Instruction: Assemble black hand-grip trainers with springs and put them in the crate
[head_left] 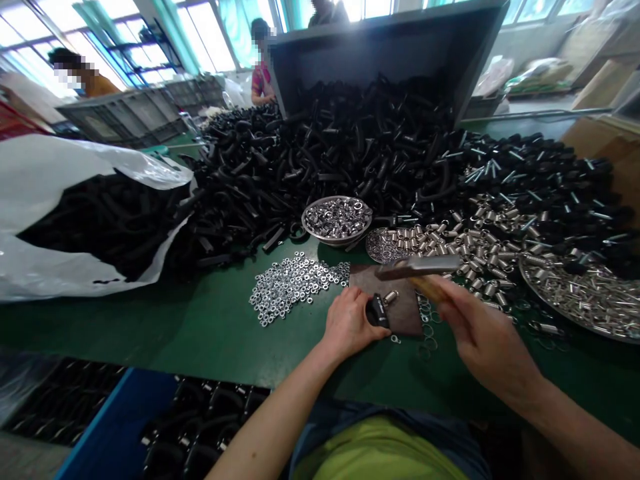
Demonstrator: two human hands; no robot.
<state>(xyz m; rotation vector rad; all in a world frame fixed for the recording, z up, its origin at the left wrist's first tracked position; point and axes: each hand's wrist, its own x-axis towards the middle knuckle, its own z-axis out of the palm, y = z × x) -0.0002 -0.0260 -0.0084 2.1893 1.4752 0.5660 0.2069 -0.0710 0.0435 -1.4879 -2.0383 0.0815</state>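
Observation:
My left hand is closed around a black plastic part, keeping it on the left side of a flat brown block. Beside that part a small metal spring lies on the block. In my right hand is a hammer, gripped by its wooden handle, with the metal head raised above the block. To the left of the block spreads a heap of small metal nuts. Thin wire rings are scattered at its right edge.
A bowl of metal rings stands behind the block. Springs and a tray of metal pins lie right. Black parts spill from a grey bin. A white bag is left, a blue box below. People work behind.

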